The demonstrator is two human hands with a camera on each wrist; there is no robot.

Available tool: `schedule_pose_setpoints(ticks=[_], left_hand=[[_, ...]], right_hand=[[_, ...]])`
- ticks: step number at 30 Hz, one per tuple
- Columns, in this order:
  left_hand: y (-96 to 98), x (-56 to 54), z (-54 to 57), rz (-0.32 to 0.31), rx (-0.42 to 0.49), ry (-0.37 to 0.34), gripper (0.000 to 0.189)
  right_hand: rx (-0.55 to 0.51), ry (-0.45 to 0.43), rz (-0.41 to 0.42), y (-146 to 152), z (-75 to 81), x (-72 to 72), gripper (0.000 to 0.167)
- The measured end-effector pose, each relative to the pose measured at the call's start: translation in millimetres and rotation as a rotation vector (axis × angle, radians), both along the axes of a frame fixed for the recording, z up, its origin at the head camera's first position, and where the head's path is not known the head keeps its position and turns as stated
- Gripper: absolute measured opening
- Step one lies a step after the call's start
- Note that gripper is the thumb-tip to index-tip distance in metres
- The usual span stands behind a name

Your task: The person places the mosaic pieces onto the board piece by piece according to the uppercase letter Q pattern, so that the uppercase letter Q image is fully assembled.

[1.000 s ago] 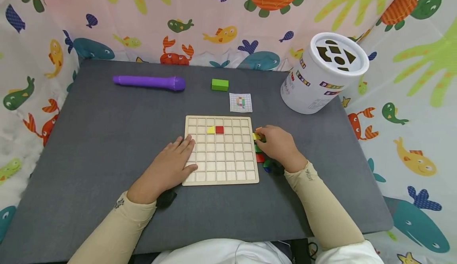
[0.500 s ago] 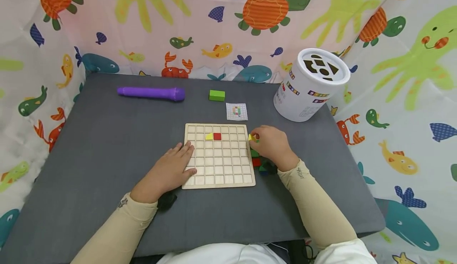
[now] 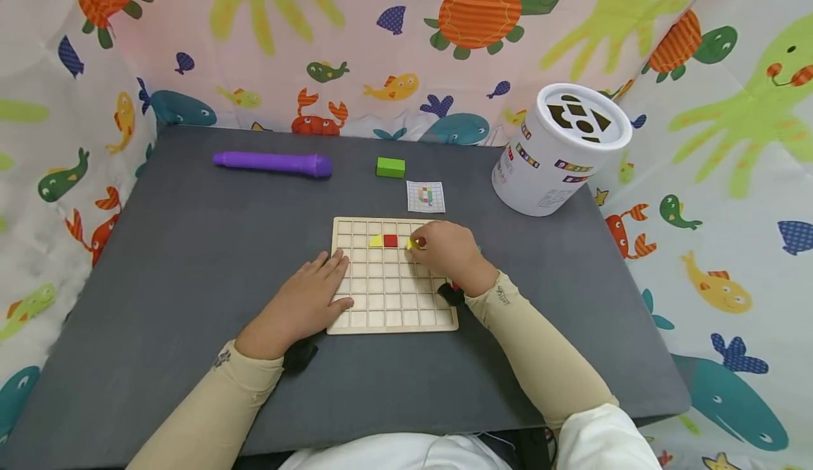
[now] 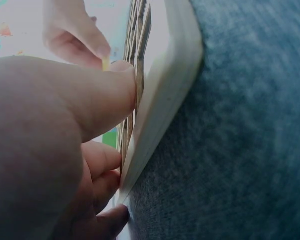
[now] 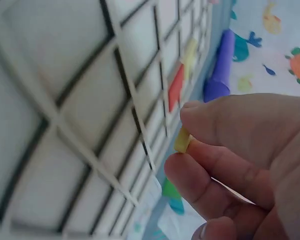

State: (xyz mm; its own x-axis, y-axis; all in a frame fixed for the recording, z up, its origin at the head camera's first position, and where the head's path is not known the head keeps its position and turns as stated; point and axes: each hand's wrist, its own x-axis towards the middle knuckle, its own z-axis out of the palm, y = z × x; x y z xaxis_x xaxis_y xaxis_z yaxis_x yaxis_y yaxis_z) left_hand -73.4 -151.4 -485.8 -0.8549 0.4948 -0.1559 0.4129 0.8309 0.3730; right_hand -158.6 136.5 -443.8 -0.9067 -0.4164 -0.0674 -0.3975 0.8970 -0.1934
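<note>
A wooden grid board (image 3: 368,300) lies on the grey table. In its second row from the far edge sit a yellow tile (image 3: 376,241) and, touching it on the right, a red square tile (image 3: 390,240). Over that same row, right of the red tile, my right hand (image 3: 449,250) pinches a small yellow tile (image 5: 182,140) between thumb and fingertips. My left hand (image 3: 303,306) rests on the board's left edge, fingers fairly straight and the thumb on its surface. Loose tiles beyond the board's right edge are mostly hidden by my right hand and wrist.
A printed pattern card (image 3: 425,197) lies behind the board, with a green block (image 3: 390,167) behind it. The purple stick-like object (image 3: 273,164) lies at the far left. A white tub (image 3: 552,159) with shaped lid holes stands at the back right.
My right hand has picked up the yellow tile from beside the board and carried it left over the grid. The left hand stays on the board's edge. The head view has tilted up slightly.
</note>
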Motion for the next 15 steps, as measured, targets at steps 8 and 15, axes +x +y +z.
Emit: schedule_pose_setpoints(ticks=[8,15], left_hand=[[6.1,-4.7,0.9,-0.022,-0.026,0.019,0.081],[3.0,-7.8,0.5,0.002,-0.051,-0.032,0.082]], right_hand=[[0.056,0.018,0.005,-9,-13.6,-12.3,0.018],[0.007,0.036,0.054,-15,-18.6,-20.6,0.015]])
